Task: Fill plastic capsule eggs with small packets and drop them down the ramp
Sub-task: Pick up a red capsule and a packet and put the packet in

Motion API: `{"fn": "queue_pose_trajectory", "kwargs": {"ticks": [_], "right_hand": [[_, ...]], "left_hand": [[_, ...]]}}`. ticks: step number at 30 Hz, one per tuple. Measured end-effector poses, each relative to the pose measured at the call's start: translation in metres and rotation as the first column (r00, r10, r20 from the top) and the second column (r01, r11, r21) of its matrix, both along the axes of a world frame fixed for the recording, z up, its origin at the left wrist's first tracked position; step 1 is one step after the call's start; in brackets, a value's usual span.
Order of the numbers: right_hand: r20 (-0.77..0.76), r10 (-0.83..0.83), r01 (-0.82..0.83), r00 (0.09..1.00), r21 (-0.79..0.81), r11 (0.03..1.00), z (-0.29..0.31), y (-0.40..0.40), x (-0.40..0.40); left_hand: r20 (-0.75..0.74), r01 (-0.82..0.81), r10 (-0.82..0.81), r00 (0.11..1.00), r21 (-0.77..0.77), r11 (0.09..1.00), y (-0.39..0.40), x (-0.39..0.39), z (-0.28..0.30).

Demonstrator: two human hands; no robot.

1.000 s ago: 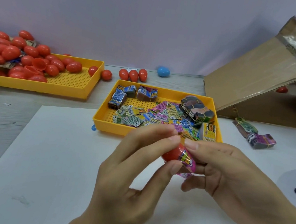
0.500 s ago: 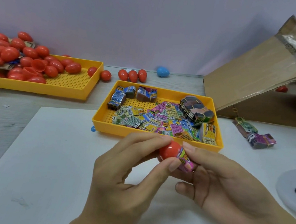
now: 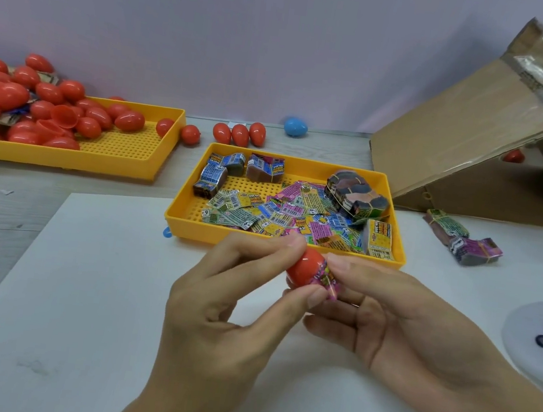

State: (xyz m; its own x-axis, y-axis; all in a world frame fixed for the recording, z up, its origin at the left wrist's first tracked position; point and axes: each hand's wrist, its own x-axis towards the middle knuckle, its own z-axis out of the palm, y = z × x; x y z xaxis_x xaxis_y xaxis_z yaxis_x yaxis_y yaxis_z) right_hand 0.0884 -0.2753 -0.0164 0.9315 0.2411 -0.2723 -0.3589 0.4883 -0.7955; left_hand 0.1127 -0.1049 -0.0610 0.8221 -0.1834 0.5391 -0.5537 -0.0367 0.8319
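Observation:
My left hand (image 3: 232,308) pinches a red capsule egg half (image 3: 303,268) between thumb and fingertips over the white sheet. My right hand (image 3: 396,319) pinches a pink printed packet (image 3: 327,280) at the egg's open side, part of the packet sticking out. Just behind the hands a yellow tray (image 3: 191,226) holds loose packets and banded bundles. A second yellow tray (image 3: 124,162) at the far left holds many red eggs. The cardboard ramp (image 3: 462,134) slopes up at the right.
Three red eggs (image 3: 239,134) and a blue egg (image 3: 295,126) lie by the wall. Two banded packet bundles (image 3: 462,238) lie right of the packet tray. A white disc (image 3: 527,346) with dark buttons sits at the right edge. One red egg (image 3: 513,155) shows under the ramp.
Both hands have shifted slightly with the egg. My right fingers have pushed the packet further into the red half, which is turned more towards the left hand.

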Motion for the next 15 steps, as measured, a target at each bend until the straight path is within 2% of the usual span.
{"fn": "queue_pose_trajectory", "kwargs": {"ticks": [3,6,11,15], "right_hand": [[-0.01,0.007,-0.007,1.0,-0.01,1.0,0.003,-0.002,0.001],[0.009,0.021,-0.021,1.0,-0.022,1.0,0.006,-0.001,0.0],[0.002,-0.024,0.024,1.0,-0.1,0.995,0.011,0.003,0.0],[0.005,-0.074,0.074,0.997,-0.164,0.984,0.011,0.006,-0.001]], "left_hand": [[0.122,-0.038,0.041,0.992,-0.03,0.999,-0.001,-0.003,0.01],[0.148,-0.026,0.03,0.989,-0.029,0.999,-0.002,-0.005,0.012],[0.033,0.062,-0.06,0.998,-0.081,0.995,0.0,-0.005,0.012],[-0.023,0.147,-0.148,0.989,-0.018,0.989,0.001,-0.003,0.013]]}}
